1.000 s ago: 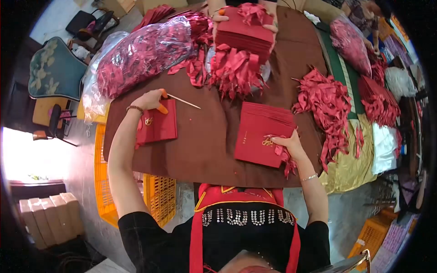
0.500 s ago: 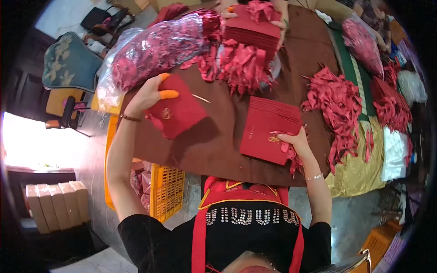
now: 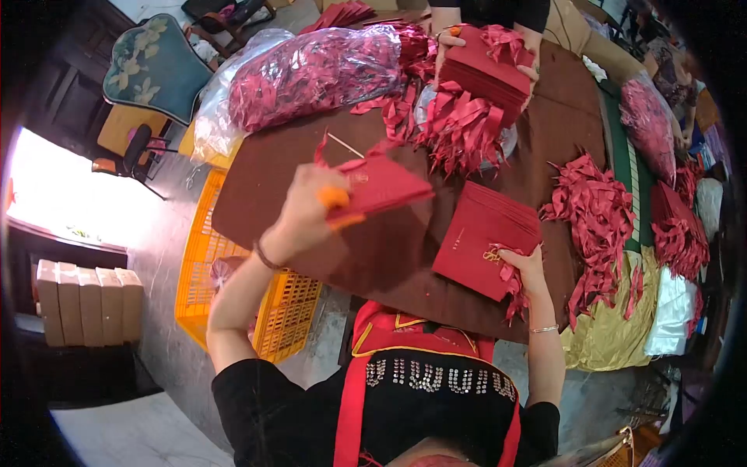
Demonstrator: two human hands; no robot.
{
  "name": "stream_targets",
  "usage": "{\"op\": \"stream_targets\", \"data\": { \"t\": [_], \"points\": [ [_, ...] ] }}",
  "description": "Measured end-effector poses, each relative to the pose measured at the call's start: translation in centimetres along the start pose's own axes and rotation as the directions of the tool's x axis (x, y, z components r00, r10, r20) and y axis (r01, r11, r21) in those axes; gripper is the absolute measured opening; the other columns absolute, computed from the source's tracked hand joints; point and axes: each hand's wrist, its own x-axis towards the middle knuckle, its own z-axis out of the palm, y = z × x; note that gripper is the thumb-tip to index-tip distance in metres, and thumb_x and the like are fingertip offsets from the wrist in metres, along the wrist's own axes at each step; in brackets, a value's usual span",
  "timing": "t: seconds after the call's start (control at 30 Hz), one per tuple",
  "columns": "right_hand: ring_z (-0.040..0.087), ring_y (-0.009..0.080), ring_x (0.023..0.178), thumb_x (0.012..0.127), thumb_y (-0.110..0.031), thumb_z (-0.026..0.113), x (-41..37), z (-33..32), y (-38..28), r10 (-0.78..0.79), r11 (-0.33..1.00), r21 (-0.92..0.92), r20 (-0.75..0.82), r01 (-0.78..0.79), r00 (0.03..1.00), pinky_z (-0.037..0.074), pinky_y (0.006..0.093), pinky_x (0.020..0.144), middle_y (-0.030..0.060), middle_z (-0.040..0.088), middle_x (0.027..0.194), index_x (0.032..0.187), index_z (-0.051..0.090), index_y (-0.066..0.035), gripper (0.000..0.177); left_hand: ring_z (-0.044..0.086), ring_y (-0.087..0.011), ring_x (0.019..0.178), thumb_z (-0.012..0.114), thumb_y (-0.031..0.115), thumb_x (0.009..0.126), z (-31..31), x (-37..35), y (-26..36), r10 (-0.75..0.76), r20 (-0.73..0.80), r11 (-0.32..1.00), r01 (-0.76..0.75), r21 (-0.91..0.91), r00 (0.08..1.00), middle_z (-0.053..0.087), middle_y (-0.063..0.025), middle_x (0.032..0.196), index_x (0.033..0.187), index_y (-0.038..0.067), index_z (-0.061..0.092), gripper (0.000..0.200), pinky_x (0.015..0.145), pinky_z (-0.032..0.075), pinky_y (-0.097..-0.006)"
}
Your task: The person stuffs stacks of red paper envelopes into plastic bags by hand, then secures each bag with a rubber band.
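Note:
My left hand [image 3: 305,208], with orange covers on its fingertips, grips a flat red gift bag [image 3: 389,185] lifted over the left of the table; a ribbon hangs out at its far edge. A thin pale stick [image 3: 345,145] shows just beyond the bag. My right hand [image 3: 523,268] is closed on the near right corner of a fanned stack of red gift bags [image 3: 475,241], its thumb on top beside a gold emblem. Ribbons spill out under that hand.
Across the brown-covered table [image 3: 327,257], another person's hands hold a stack of red bags [image 3: 486,74]. A plastic sack of red ribbons [image 3: 315,78] lies left. Loose ribbons [image 3: 591,202] are heaped at the right. A yellow crate [image 3: 288,319] stands below the left edge.
My left hand has swung right and nearer with its bag, which is now turned and tilted. My right hand keeps its hold on the stack. The whole view has shifted.

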Motion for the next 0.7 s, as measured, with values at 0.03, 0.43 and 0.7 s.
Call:
{"op": "stream_targets", "data": {
  "t": [0.03,0.43,0.7],
  "points": [
    [0.055,0.0176,0.094,0.066,0.003,0.065,0.0,0.0,0.0,0.001,1.0,0.014,0.008,-0.002,1.0,0.044,0.0311,0.084,0.0086,0.055,0.104,0.113,0.044,0.0,0.051,0.051,-0.0232,0.085,0.07,0.015,0.057,1.3,-2.0,0.7,0.012,0.08,0.994,-0.02,0.105,0.997,0.055,-0.0051,0.087,0.075,0.01,0.051,0.027,0.076,0.037,-0.037],
    [0.056,0.0173,0.09,0.067,0.002,0.065,-0.1,0.7,-0.4,0.005,1.0,-0.013,-0.022,-0.005,1.0,0.045,0.0306,0.08,0.0079,0.056,0.101,0.111,0.047,-0.001,0.048,0.043,-0.024,0.098,0.06,0.048,0.069,6.8,-6.2,4.6,-0.239,0.434,0.968,0.176,0.18,0.869,0.05,-0.0086,0.103,0.103,0.007,0.053,0.053,0.078,0.034,-0.039],
    [0.057,0.0177,0.087,0.067,0.005,0.064,-0.7,0.1,0.7,-0.061,0.997,-0.045,-0.082,0.058,0.995,0.047,0.0303,0.076,0.0076,0.057,0.1,0.111,0.048,0.0,0.047,0.041,-0.0275,0.112,0.065,0.048,0.065,7.5,-3.9,-3.1,-0.326,0.56,0.943,0.22,0.25,0.762,0.049,-0.0125,0.112,0.112,0.004,0.045,0.068,0.092,0.027,-0.0443]
  ]
}}
